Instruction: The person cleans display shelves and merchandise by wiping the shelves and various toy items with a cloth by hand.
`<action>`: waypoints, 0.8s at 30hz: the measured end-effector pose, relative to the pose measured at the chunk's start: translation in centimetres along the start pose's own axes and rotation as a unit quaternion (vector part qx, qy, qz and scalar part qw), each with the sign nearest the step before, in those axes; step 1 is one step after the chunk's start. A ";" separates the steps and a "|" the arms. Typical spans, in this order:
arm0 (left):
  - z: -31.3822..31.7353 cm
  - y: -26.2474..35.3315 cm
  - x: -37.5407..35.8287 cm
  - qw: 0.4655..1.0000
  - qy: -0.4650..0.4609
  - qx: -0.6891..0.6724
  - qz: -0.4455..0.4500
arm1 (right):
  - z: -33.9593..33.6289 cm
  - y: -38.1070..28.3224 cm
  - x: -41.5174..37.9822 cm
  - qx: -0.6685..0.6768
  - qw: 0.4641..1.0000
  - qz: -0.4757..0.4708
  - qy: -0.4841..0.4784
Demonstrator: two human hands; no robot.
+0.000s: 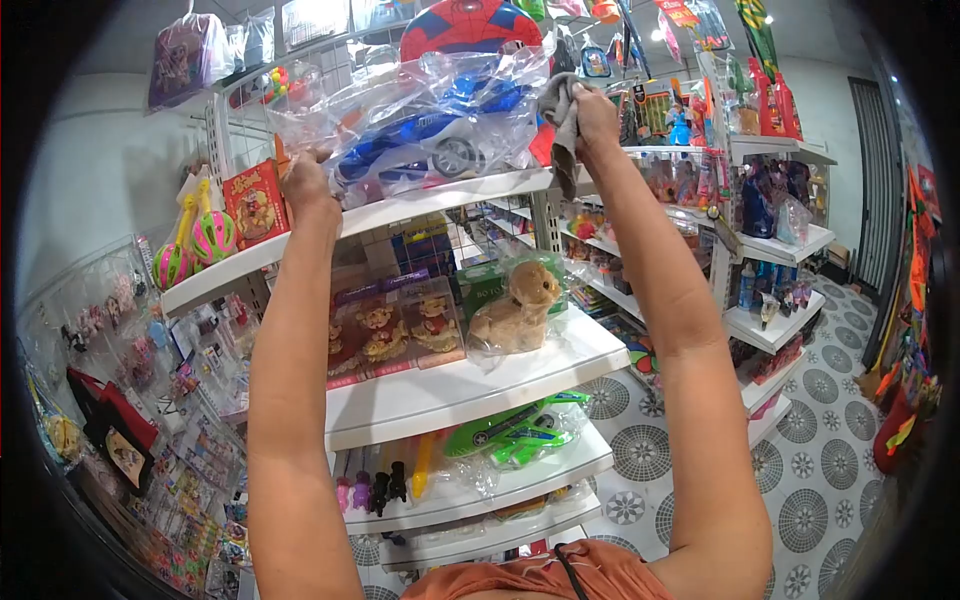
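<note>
Holding a grey cloth [563, 130] beside a white shop shelf [450, 196].

The toy car [400, 150] is blue, with grey wheels; the cloth [563, 130], grey. Shelves [470, 392] are white. The toy plane [505, 430] is bright green — the plush toy [515, 310] tan. Grey-and-white floor tiles [645, 450] carry dark, round, web-like patterns.

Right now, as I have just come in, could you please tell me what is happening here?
A person reaches both arms out to the upper shelf. The right hand holds a grey cloth; the left hand is at the left end of a blue toy car wrapped in clear plastic. On the shelf below sits a tan toy animal.
</note>
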State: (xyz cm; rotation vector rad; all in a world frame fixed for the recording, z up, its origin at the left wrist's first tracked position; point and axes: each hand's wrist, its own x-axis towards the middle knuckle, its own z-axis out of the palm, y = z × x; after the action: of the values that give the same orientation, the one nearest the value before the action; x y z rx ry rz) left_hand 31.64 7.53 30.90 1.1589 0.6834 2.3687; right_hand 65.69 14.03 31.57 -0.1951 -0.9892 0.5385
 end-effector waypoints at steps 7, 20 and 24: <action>-0.4 -1.1 1.2 0.996 -0.028 0.052 0.060 | 5.7 -1.4 -6.0 0.038 0.996 0.065 -0.049; 0.4 1.2 -3.3 0.976 -0.207 -0.007 0.069 | 2.6 -3.7 -6.0 -0.001 0.980 0.098 -0.173; 0.0 1.3 -2.5 0.988 -0.149 0.040 0.023 | 3.4 -4.9 -6.5 -0.241 0.959 -0.001 -0.152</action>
State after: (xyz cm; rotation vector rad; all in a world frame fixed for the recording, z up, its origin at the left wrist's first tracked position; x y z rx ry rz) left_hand 32.87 5.09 30.08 1.5372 0.6572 2.1554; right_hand 61.68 6.18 30.55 -0.5576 -1.4144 0.3201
